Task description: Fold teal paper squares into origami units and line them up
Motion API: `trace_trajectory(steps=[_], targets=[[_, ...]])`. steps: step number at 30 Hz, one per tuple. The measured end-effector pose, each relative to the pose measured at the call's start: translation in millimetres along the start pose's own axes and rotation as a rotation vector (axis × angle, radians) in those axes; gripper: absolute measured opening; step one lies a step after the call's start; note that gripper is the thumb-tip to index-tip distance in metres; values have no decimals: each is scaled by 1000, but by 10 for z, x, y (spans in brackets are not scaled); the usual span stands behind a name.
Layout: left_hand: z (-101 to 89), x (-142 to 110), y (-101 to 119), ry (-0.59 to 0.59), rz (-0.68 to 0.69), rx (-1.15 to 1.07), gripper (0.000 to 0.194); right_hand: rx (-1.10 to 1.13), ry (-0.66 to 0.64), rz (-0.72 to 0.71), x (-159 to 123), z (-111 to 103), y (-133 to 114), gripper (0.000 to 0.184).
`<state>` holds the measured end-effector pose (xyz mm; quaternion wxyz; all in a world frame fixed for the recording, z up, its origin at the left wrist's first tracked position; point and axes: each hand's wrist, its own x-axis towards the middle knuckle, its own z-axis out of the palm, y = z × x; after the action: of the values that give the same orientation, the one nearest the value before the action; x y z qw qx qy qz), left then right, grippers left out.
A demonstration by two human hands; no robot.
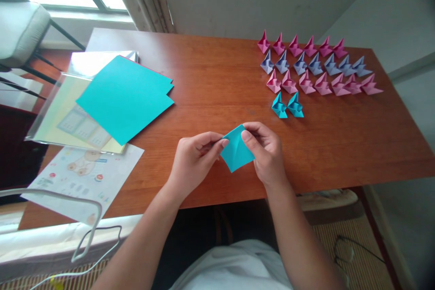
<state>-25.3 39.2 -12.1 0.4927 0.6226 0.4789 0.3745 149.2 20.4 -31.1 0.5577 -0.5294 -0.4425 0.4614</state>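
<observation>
Between my two hands, above the table's front part, is a small folded piece of turquoise paper (237, 152) with crease lines on its face. My left hand (199, 156) pinches its left corner between thumb and fingers. My right hand (265, 149) grips its upper right edge, thumb on the near face and fingers behind. Just beyond my right hand stand two turquoise origami figures (279, 106). Behind these are rows of pink origami figures (306, 83), lavender origami figures (300, 64) and magenta origami figures (295, 46).
Turquoise paper sheets (125, 99) lie at the left on a clear plastic packet (50, 108). A printed white sheet (84, 176) overlaps the front left edge of the wooden table (210, 86). A chair (23, 31) stands by the window; a white bent tube (68, 197) is at lower left.
</observation>
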Motion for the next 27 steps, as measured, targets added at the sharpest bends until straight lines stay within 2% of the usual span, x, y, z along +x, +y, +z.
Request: trace_trajectory(steps=[8,27], targets=[[-10,-2,-5,8,-42,-150,25,-88,-31,-26,4,13,-25,20],[-24,22,20,-10,-75,-208,21,-169,-19,-88,-19,27,-79,20]])
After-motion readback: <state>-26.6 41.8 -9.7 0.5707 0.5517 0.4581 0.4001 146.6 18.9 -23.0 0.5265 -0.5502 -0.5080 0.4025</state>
